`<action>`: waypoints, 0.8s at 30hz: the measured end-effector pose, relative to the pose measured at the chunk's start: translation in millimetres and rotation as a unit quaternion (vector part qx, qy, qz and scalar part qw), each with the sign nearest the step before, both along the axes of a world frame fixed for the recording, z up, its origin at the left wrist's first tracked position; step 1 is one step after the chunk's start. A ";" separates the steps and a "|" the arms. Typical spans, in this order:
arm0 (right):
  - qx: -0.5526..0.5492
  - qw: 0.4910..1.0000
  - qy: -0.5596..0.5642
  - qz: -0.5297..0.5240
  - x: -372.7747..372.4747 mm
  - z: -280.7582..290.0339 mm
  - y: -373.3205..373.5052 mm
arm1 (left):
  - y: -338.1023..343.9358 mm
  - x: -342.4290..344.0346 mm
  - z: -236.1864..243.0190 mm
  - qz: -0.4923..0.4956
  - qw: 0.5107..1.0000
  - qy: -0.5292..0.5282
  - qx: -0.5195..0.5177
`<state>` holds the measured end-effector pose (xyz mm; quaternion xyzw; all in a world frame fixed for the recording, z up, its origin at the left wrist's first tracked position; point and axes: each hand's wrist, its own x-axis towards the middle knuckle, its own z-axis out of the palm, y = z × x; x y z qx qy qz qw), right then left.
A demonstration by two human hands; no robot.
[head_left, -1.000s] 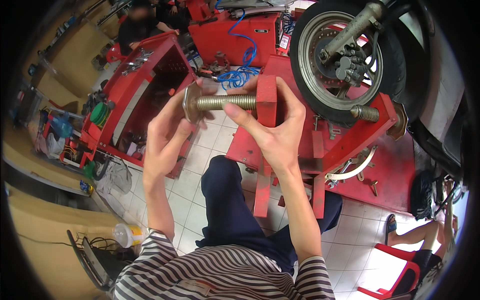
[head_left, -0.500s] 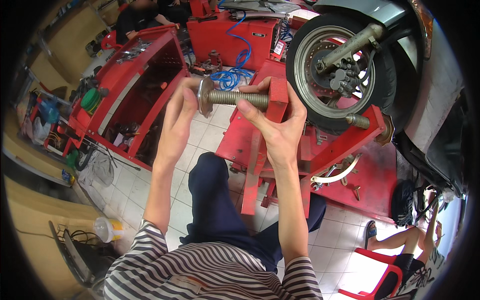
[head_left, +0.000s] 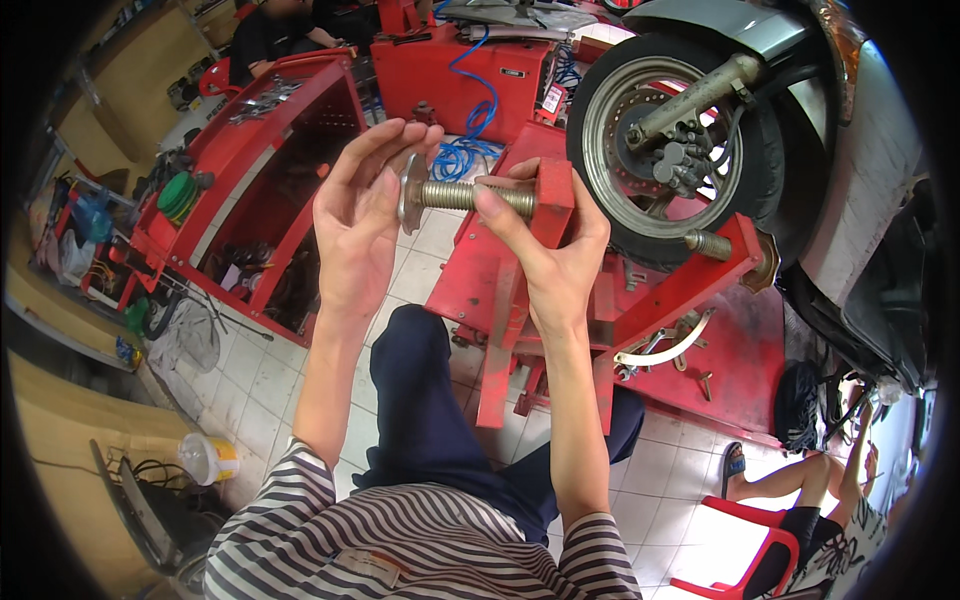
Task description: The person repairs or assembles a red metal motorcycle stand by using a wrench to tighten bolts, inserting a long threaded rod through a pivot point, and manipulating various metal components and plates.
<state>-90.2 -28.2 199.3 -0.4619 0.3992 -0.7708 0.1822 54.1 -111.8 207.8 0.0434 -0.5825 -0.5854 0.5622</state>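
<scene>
A thick threaded bolt (head_left: 450, 194) runs sideways through the top of a red metal upright (head_left: 555, 200). At its left end is a worn metal disc (head_left: 411, 194). My left hand (head_left: 360, 210) is at this disc, its thumb beside the disc's outer side and its fingers stretched apart above and beyond it. My right hand (head_left: 560, 255) wraps round the top of the upright, its thumb lying on the bolt's thread. To the right, a matching red arm (head_left: 690, 295) carries a second bolt (head_left: 708, 243).
Close to the second arm stands a motorcycle's front wheel (head_left: 670, 150), on a red platform (head_left: 700, 390) with a curved metal lever (head_left: 675, 348). A red tool cart (head_left: 290, 235) is at left, a blue hose (head_left: 485, 115) behind. At lower right, a person sits on a red chair (head_left: 765, 560).
My left hand's fingers have opened and spread upward from the disc. My right hand keeps its hold on the upright. The view has shifted slightly.
</scene>
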 end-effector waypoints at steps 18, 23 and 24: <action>0.023 0.999 0.015 0.031 -11.3 -10.3 0.3 | -2.3 4.3 -2.8 -0.021 0.992 -0.119 0.028; 0.085 0.992 0.057 0.074 -20.3 -4.8 10.6 | 0.6 22.8 6.3 -0.037 0.978 -0.191 -0.074; 0.093 0.989 0.070 0.094 -26.4 -4.4 12.0 | 2.3 21.3 7.9 -0.033 0.977 -0.169 -0.128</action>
